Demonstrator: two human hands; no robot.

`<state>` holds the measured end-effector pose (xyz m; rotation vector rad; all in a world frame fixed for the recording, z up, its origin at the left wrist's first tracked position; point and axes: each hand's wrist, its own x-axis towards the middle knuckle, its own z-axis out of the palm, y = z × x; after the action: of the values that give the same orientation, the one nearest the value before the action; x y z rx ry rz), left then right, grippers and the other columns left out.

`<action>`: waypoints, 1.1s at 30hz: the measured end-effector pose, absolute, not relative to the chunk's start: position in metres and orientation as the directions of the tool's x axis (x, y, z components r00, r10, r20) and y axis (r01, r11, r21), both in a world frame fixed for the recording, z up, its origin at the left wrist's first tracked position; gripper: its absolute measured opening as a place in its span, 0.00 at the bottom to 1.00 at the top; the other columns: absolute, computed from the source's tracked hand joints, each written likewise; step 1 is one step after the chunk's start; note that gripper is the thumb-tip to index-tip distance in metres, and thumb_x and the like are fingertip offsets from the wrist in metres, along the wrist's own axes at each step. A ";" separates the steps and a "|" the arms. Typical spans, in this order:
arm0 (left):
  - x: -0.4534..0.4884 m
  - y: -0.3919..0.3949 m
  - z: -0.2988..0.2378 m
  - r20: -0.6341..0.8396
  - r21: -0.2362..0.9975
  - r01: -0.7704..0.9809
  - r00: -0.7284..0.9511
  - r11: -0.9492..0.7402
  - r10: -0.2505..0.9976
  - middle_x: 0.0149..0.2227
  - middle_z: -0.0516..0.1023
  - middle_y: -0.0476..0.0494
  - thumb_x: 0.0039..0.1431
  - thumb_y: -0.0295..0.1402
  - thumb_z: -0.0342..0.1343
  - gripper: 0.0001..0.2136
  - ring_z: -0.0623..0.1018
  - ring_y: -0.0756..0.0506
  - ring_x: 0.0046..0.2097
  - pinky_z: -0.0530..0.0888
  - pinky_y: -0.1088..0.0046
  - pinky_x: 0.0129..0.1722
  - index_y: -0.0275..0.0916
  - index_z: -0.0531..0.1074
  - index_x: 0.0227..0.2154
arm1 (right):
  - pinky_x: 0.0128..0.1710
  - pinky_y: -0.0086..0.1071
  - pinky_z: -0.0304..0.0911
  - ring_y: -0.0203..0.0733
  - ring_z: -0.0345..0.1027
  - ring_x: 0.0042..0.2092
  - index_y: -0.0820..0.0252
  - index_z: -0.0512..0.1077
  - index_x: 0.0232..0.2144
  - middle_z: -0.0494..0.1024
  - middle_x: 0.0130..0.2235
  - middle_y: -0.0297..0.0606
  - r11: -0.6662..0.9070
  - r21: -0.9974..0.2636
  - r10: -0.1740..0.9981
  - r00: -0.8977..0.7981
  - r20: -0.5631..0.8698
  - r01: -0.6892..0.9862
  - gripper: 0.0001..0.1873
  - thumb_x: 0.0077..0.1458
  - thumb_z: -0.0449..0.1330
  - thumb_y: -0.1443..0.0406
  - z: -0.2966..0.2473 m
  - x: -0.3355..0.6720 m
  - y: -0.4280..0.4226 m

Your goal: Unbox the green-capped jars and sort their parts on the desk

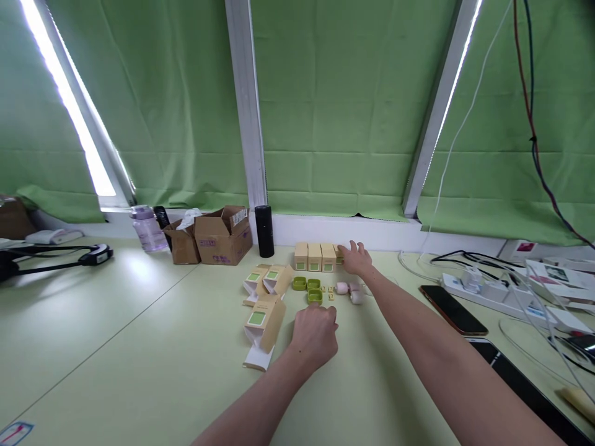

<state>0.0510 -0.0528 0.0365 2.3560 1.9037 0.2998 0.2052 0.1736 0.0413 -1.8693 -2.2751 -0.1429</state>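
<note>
My right hand (pixel 356 257) reaches far forward and rests on a small tan box at the right end of a row of closed tan boxes (pixel 314 256) with green labels. The fingers are curled over that box. My left hand (pixel 316 334) lies on the table with fingers curled under, just in front of three small green rings (pixel 308 288); what it holds, if anything, is hidden. An opened tan box (pixel 263 325) lies left of my left hand, and two more opened boxes (pixel 267 282) lie behind it. Small pink and white rollers (pixel 349 291) sit under my right forearm.
Two brown cardboard cartons (pixel 218 235), a black cylinder (pixel 264 230) and a clear bottle (pixel 146 228) stand at the back left. A dark phone (pixel 453 310), a power strip (pixel 483 288) with cables and papers lie on the right. Green blinds cover the windows behind.
</note>
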 end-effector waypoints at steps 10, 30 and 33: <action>0.052 -0.053 0.033 0.146 0.207 0.943 0.235 -0.262 0.961 0.39 0.81 0.35 0.65 0.31 0.53 0.06 0.81 0.37 0.44 0.71 0.65 0.37 0.39 0.74 0.40 | 0.56 0.43 0.58 0.55 0.67 0.58 0.62 0.66 0.53 0.78 0.52 0.53 0.232 -0.136 0.938 -0.185 0.292 0.963 0.22 0.56 0.60 0.74 0.042 0.208 0.162; 0.042 -0.028 0.016 0.555 0.736 0.510 -0.076 -0.446 0.828 0.46 0.77 0.38 0.66 0.22 0.47 0.13 0.79 0.43 0.48 0.75 0.60 0.51 0.40 0.70 0.48 | 0.42 0.40 0.73 0.47 0.71 0.50 0.49 0.64 0.55 0.74 0.55 0.41 0.553 -0.738 0.828 -0.357 0.433 0.387 0.25 0.55 0.62 0.66 0.028 0.241 -0.025; 0.042 -0.026 0.011 0.515 0.757 0.486 -0.033 -0.437 0.856 0.47 0.79 0.39 0.64 0.21 0.48 0.15 0.79 0.43 0.51 0.74 0.60 0.54 0.40 0.71 0.49 | 0.43 0.39 0.74 0.49 0.67 0.57 0.48 0.62 0.59 0.69 0.60 0.43 0.510 -0.792 0.847 -0.356 0.395 0.336 0.31 0.54 0.63 0.67 0.006 0.245 -0.029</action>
<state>0.0420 -0.0262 0.0107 1.8993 1.4116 1.4607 0.2447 -0.0292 0.0059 -0.9729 -1.9189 0.7738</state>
